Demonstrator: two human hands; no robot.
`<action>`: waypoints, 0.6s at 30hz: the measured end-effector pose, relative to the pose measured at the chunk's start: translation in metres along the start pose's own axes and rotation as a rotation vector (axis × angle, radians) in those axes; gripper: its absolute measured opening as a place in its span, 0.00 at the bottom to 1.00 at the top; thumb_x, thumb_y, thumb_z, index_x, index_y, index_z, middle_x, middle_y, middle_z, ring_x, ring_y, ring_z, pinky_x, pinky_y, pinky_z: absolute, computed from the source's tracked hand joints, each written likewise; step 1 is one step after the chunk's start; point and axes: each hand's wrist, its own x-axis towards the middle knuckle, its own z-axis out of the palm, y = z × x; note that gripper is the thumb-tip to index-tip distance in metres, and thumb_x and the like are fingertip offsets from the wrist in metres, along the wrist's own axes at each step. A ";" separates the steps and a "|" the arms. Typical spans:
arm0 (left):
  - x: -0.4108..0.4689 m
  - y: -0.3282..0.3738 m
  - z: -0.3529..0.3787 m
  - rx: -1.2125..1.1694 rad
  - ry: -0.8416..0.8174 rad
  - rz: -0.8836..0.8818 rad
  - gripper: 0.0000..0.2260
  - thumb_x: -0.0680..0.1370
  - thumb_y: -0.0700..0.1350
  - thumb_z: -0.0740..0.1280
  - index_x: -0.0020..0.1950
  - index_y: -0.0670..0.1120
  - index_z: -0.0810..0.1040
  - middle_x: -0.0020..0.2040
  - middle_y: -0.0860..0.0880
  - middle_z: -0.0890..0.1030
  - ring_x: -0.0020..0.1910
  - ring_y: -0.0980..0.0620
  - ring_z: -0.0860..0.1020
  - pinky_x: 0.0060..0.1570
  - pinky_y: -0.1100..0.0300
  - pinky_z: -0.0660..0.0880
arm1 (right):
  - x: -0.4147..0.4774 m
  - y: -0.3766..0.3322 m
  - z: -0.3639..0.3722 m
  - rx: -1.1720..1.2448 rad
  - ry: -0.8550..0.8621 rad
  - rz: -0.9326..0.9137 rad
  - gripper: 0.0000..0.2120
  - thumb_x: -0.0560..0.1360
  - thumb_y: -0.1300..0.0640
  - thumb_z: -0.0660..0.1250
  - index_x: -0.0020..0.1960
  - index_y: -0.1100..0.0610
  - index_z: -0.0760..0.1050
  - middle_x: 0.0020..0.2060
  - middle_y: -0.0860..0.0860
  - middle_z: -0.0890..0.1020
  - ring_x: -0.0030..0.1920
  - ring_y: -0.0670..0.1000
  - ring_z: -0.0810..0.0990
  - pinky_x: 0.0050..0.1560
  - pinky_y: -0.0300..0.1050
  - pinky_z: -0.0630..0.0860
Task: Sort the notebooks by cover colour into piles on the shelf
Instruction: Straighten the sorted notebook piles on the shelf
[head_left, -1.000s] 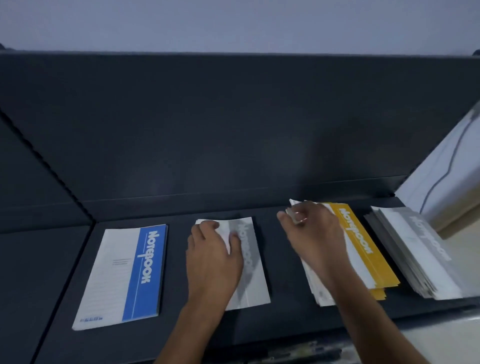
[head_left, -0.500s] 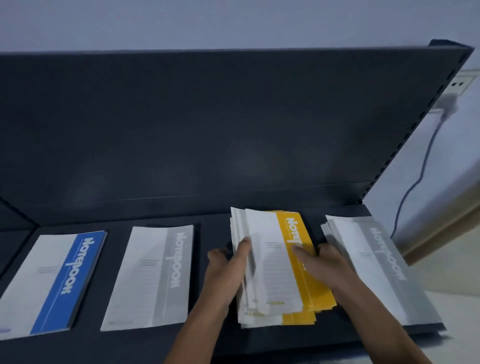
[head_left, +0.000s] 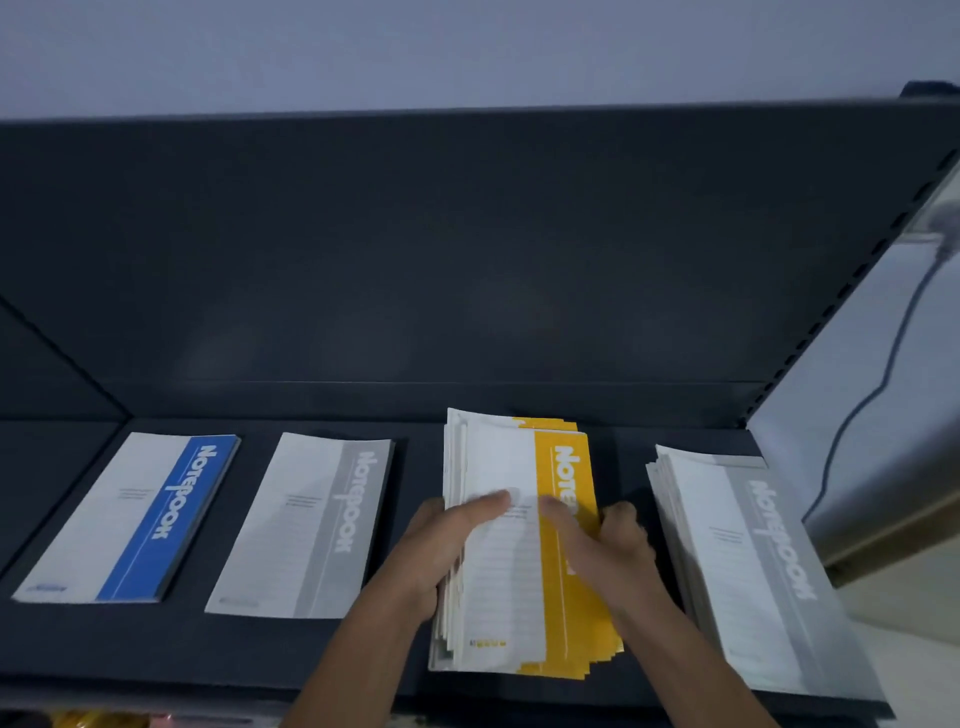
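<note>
Broadly, the shelf (head_left: 260, 654) carries everything in a row near its front edge. The thick grey stack (head_left: 753, 561) lies at the right end. Next to it is the fanned yellow-topped stack (head_left: 563, 467), then the grey notebook (head_left: 311, 525), then the blue notebook (head_left: 140, 514) furthest left. The left grip (head_left: 436, 545) curls round the yellow-topped stack's left edge, thumb on the cover, and the right grip (head_left: 608, 545) clasps its right edge. These thin books look light, floppy and slippery, so they are best held by the long edges. I count two stacks and two apparently single notebooks. The copies in each stack cannot be counted.
</note>
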 end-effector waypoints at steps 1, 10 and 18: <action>-0.003 -0.005 0.001 -0.022 0.011 0.048 0.31 0.68 0.57 0.81 0.66 0.45 0.79 0.55 0.45 0.86 0.53 0.44 0.86 0.58 0.44 0.80 | 0.002 0.003 -0.001 0.099 -0.002 -0.012 0.53 0.58 0.19 0.70 0.66 0.57 0.67 0.60 0.52 0.79 0.59 0.55 0.81 0.57 0.57 0.81; -0.026 0.006 0.007 -0.003 -0.065 0.554 0.26 0.73 0.39 0.76 0.69 0.48 0.74 0.60 0.48 0.85 0.58 0.48 0.84 0.50 0.56 0.82 | -0.022 0.007 -0.024 0.513 -0.021 -0.510 0.26 0.72 0.39 0.75 0.66 0.46 0.72 0.56 0.46 0.85 0.55 0.47 0.86 0.54 0.51 0.83; -0.021 -0.019 -0.008 0.113 -0.188 0.539 0.42 0.65 0.49 0.83 0.73 0.38 0.68 0.63 0.45 0.83 0.63 0.48 0.81 0.55 0.60 0.80 | -0.028 0.026 -0.026 0.330 -0.141 -0.565 0.28 0.68 0.68 0.80 0.66 0.62 0.75 0.52 0.44 0.87 0.53 0.43 0.86 0.49 0.33 0.80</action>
